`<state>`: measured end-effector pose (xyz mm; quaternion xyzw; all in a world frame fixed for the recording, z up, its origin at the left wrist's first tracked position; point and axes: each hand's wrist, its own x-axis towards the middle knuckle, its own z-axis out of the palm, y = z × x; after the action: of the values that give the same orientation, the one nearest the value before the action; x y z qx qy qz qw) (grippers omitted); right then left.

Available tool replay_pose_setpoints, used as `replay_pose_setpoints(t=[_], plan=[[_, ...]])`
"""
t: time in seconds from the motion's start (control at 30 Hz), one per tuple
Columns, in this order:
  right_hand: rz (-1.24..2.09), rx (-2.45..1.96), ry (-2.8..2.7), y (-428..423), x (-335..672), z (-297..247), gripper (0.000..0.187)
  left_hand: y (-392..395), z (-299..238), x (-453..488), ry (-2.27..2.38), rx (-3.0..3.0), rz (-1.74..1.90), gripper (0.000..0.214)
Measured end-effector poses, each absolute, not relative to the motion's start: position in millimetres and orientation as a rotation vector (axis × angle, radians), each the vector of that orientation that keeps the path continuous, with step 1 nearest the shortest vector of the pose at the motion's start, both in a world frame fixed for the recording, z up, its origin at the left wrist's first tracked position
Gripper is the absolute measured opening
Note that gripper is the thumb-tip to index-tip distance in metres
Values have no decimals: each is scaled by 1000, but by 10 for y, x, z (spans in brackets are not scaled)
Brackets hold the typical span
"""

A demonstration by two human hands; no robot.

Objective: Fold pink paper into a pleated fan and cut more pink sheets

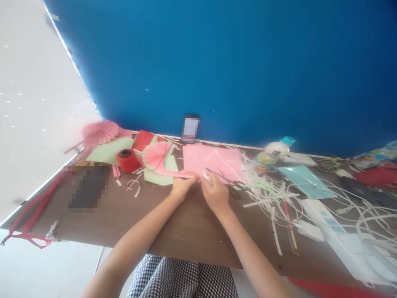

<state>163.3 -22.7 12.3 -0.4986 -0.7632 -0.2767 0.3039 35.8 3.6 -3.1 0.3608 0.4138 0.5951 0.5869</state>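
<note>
My left hand (181, 188) pinches a narrow folded strip of pink paper (176, 174) near its right end. My right hand (217, 192) is close beside it, fingers curled around a small white ring (206, 174) that looks like a roll of tape; blur hides its detail. A flat pink sheet (214, 159) lies just beyond both hands. To the right of my right hand lie scissors (235, 191), partly over the sheet. A pleated pink paper fan (157, 155) with a pale green edge rests left of the hands, above pale green paper (159, 176).
A phone (190, 129) leans on the blue panel (217, 62). Leftward are a red spool (128, 161), a larger pink fan (101, 132) and a pixelated dark object (88, 188). Rightward lie paper scraps (266, 186), a white bottle (277, 149), cables and a power strip (322, 219).
</note>
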Motion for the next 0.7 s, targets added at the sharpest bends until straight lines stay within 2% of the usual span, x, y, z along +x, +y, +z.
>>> replay_pose_setpoints(t=[0.13, 0.27, 0.4, 0.7], plan=[[-936, -1223, -1995, -191, 1656, 42, 18, 7, 1, 381, 990, 855, 1433, 27], [-889, -1265, -2016, -252, 1676, -25, 19, 17, 28, 397, 959, 838, 1462, 25], [-458, -1381, -2048, -382, 1648, -33, 21, 98, 62, 333, 903, 646, 1508, 29], [594, -1215, -1566, -303, 1670, 126, 28, 134, 52, 281, 573, 595, 1205, 16]])
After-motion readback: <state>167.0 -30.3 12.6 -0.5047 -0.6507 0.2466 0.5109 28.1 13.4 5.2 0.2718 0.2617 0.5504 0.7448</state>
